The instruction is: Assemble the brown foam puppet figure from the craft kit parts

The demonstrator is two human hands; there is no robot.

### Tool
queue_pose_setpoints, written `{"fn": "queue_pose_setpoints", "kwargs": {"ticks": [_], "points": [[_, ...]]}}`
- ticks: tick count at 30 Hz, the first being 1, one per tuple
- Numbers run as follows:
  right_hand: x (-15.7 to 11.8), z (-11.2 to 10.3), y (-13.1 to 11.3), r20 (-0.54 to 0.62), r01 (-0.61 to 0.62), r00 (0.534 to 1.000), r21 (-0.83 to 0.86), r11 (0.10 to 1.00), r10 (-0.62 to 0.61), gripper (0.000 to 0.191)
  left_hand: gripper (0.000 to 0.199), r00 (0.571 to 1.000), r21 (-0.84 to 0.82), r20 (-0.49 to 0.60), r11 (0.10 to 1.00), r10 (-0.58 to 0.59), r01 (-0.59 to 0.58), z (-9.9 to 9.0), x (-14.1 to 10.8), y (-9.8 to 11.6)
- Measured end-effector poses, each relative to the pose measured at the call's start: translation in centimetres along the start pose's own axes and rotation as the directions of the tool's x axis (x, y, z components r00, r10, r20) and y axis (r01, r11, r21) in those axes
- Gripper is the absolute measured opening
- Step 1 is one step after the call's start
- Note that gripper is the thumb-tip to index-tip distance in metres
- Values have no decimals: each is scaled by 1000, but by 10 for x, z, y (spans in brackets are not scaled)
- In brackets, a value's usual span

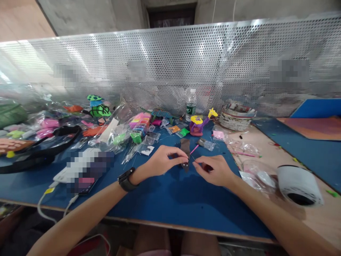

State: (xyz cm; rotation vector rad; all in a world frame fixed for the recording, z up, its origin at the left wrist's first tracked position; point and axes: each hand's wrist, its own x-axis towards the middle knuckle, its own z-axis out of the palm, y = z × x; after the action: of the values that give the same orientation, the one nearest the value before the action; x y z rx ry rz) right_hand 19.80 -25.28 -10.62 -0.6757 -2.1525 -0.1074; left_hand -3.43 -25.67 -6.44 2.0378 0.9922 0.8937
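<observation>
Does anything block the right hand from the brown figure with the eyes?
Nothing visible blocks the gap between the right hand and the brown figure; only a thin dark piece, seemingly from that hand, juts into it. The left hand overlaps part of the figure.

One left hand (165, 160), one right hand (217, 171), making two hands, and here's one brown figure (184, 145) with two eyes (183, 164)! One bottle (191, 103), one purple-and-yellow giraffe (196, 128), one black wristband (128, 180), one paper-patterned basket (236, 121), one white cylinder (297, 181)!
</observation>
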Motion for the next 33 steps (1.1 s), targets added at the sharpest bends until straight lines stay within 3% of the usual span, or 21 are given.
{"fn": "queue_pose_setpoints", "kwargs": {"ticks": [7,11,14,22,28,33], "points": [[1,-3,-1,13,-79,997,29,997,78,18,52,997,78,-75,997,-6,12,8,-7,-19],[2,-4,0,-12,-160,987,52,986,161,15,39,994,-61,-110,998,-7,0,12,-11,-23],[2,-3,-1,-5,-157,988,64,986,157,12,25,994,-202,-94,979,-48,28,16,-12,-22],[0,1,-7,54,-86,995,82,993,82,12,32,991,-302,-84,950,-104,74,21,-11,-20],[0,4,-15,-48,-16,999,101,995,21,20,37,989,-414,-37,903,-143,115,23,-13,-14],[2,4,-23,-38,-12,999,103,995,16,22,39,984,-446,-14,882,-177,152,28,-16,-13]]}}
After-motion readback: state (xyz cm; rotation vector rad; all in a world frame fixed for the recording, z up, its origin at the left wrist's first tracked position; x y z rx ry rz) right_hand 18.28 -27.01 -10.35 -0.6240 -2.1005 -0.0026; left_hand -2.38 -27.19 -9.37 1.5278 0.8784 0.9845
